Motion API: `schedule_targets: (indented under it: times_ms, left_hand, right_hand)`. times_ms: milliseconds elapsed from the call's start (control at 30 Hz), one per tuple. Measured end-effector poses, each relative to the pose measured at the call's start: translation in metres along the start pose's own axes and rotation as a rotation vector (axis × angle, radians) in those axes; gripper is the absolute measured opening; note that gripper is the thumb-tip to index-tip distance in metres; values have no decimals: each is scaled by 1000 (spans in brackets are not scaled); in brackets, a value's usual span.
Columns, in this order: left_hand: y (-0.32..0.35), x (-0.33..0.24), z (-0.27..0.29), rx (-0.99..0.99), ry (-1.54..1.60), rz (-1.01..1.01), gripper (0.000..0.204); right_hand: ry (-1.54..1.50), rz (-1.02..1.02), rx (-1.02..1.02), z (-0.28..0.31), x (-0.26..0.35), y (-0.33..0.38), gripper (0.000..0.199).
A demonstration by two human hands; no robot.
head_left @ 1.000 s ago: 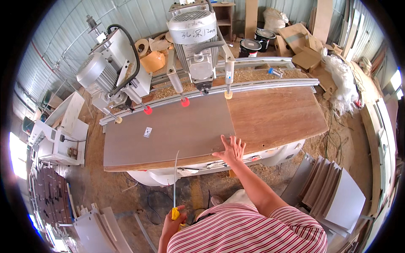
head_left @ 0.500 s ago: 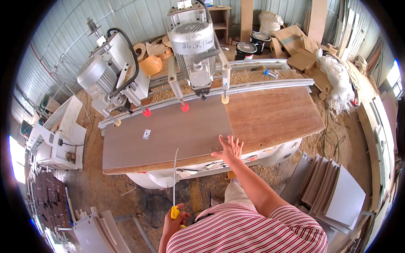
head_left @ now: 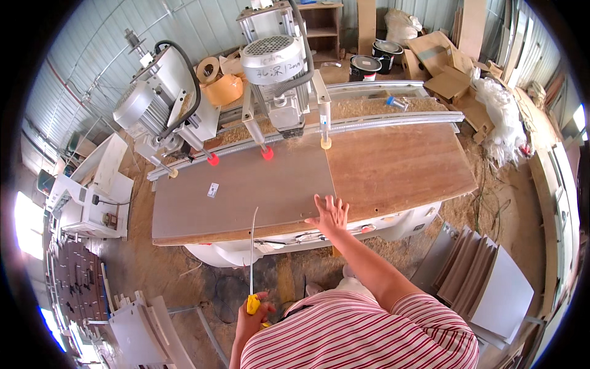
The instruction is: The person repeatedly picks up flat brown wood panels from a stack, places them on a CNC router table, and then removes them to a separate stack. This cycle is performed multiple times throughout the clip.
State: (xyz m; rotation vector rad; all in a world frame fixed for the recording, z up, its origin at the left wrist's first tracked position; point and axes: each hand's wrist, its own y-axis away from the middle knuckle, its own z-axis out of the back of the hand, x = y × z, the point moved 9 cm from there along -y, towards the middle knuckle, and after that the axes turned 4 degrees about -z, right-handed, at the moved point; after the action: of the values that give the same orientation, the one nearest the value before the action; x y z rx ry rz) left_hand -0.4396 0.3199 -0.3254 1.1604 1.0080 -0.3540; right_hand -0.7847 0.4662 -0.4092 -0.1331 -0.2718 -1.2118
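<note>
In my left hand point(head_left: 247, 321), near my body, is a yellow tape measure point(head_left: 253, 304). Its thin blade point(head_left: 252, 252) is pulled out, and in the picture its curved tip overlaps the front edge of a grey-brown panel point(head_left: 258, 190). My right hand point(head_left: 330, 216) lies palm down with fingers spread at that panel's front right corner, beside the seam with a reddish-brown wooden board point(head_left: 399, 166). A small white label point(head_left: 212, 190) is stuck on the grey-brown panel. Both boards rest on a white machine bed point(head_left: 295, 243).
Two drilling heads with motors point(head_left: 273, 61) point(head_left: 144, 111) stand behind the panel, with red-tipped and cream-tipped rods point(head_left: 267, 152) over it. Stacked panels point(head_left: 491, 283) stand at right, more panels point(head_left: 138, 335) at lower left. Sawdust, cardboard point(head_left: 452, 80) and buckets point(head_left: 365, 66) lie beyond.
My view has shifted slightly. The right hand stays spread at the panel corner, and the left hand still holds the tape measure with its blade out.
</note>
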Motion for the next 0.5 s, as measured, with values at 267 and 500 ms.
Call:
schedule_targets:
  times_ms: [267,500]
  left_hand:
    - [16,3,-17,-56,25,44,30]
    - [22,38,-17,192,-113,129,26]
  right_hand:
    - [-265,143,-97,-6,-48,42,65]
    - [-431,148,-177,1,-121,64,54]
